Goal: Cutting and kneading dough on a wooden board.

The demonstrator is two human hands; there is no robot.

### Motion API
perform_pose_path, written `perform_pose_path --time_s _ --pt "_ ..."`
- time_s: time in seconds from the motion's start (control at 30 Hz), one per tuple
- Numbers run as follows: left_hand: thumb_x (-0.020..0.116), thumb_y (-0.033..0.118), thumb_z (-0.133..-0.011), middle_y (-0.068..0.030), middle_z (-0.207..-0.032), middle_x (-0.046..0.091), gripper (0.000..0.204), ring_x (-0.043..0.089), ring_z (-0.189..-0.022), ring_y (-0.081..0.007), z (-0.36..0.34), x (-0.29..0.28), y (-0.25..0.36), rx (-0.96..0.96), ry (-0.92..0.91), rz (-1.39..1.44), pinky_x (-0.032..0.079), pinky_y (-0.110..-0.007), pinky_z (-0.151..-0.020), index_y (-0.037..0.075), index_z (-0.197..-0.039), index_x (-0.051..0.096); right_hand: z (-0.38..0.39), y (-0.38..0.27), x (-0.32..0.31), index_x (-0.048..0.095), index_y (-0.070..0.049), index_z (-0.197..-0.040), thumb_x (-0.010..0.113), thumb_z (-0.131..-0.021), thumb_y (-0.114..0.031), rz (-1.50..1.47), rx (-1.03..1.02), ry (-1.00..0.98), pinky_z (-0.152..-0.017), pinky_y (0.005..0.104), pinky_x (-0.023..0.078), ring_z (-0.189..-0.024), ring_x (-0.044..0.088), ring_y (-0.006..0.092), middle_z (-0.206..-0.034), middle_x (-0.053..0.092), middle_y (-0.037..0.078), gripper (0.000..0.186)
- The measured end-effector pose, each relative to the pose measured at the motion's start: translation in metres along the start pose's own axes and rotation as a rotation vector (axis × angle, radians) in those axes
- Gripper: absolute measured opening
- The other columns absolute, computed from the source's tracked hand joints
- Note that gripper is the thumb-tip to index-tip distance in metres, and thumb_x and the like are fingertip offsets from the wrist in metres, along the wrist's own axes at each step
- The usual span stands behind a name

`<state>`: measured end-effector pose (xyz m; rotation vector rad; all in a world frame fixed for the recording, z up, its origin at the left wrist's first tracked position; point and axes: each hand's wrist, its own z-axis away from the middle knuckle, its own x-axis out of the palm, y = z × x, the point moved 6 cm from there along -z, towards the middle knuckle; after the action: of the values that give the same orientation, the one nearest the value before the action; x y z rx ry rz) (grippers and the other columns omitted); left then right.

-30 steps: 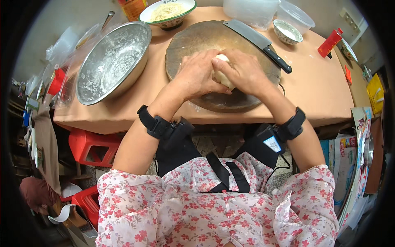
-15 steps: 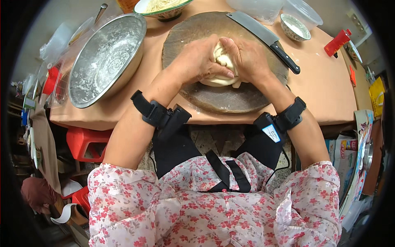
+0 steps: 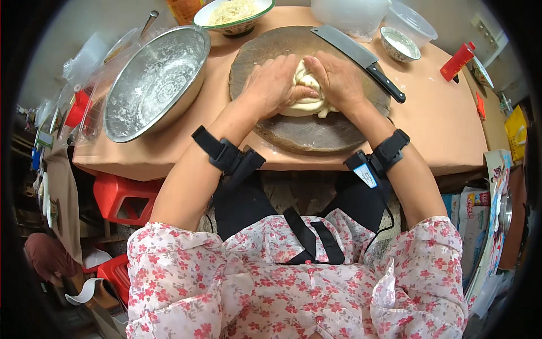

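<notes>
A lump of pale dough (image 3: 309, 101) lies on the round wooden chopping board (image 3: 282, 135), its surface folded and lumpy. My left hand (image 3: 275, 86) is wrapped round its left side, with the thumb pressed across the top. On the right side my right hand (image 3: 337, 80) grips the dough, its thumb pointing in toward the middle. The fingers of both hands curl over the far side and are partly hidden. A cleaver (image 3: 361, 59) with a black handle rests along the board's far right edge.
A floury metal basin (image 3: 158, 85) stands tilted at the left. Behind the board are a bowl of shredded food (image 3: 234, 14) and clear plastic tubs (image 3: 409, 22). A small bowl of white powder (image 3: 400, 45) and a red bottle (image 3: 457, 61) stand at the right.
Both hands stay on the dough and have shifted slightly on it; more of its folds show between them. The whole view has moved a little.
</notes>
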<state>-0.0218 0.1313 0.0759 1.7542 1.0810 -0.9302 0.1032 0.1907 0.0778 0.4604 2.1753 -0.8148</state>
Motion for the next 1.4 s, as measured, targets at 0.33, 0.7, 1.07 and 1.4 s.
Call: perform_pose_path --time_s 0.33,0.7,1.07,1.4 --pt "0.077 0.056 -0.070 -0.0216 -0.104 0.067 0.077 0.065 -0.097 -0.0372 0.013 -0.023 0.010 -0.150 -0.305 0.471 0.049 -0.041 -0.087 -0.001 -0.118 0.058 -0.005 -0.024 -0.038 0.072 -0.006 -0.101 0.039 -0.095 -0.063 -0.220 0.113 -0.267 -0.072 0.0452 0.050 -0.081 0.066 0.0376 -0.081 0.069 0.021 0.066" --pt "0.083 0.050 -0.066 -0.0246 -0.095 0.067 0.068 0.064 -0.094 -0.0409 0.005 -0.012 0.010 -0.121 -0.125 0.189 0.050 -0.045 -0.080 0.000 -0.104 0.059 0.007 -0.025 0.002 0.063 -0.012 -0.083 0.047 -0.095 -0.048 0.052 -0.185 0.088 -0.071 0.0451 0.046 -0.083 0.062 0.0330 -0.082 0.065 0.008 0.042" --pt "0.070 0.062 -0.075 -0.0271 -0.085 0.067 0.072 0.064 -0.086 -0.0432 -0.031 -0.003 -0.030 -0.111 -0.216 0.070 0.050 -0.047 -0.076 -0.004 -0.099 0.061 -0.044 -0.001 0.026 0.062 -0.007 -0.079 0.035 -0.101 -0.049 0.131 -0.012 -0.102 -0.066 0.0493 0.047 -0.073 0.061 0.0399 -0.072 0.064 0.016 0.054" --pt "0.065 0.051 -0.084 -0.0182 -0.082 0.065 0.051 0.064 -0.081 -0.0381 -0.004 -0.004 -0.005 0.108 0.118 -0.122 0.050 -0.045 -0.069 0.002 -0.096 0.054 -0.013 -0.014 0.004 0.065 -0.012 -0.086 0.047 -0.097 -0.043 0.053 -0.098 0.053 -0.066 0.0446 0.049 -0.076 0.062 0.0339 -0.078 0.064 0.009 0.038"
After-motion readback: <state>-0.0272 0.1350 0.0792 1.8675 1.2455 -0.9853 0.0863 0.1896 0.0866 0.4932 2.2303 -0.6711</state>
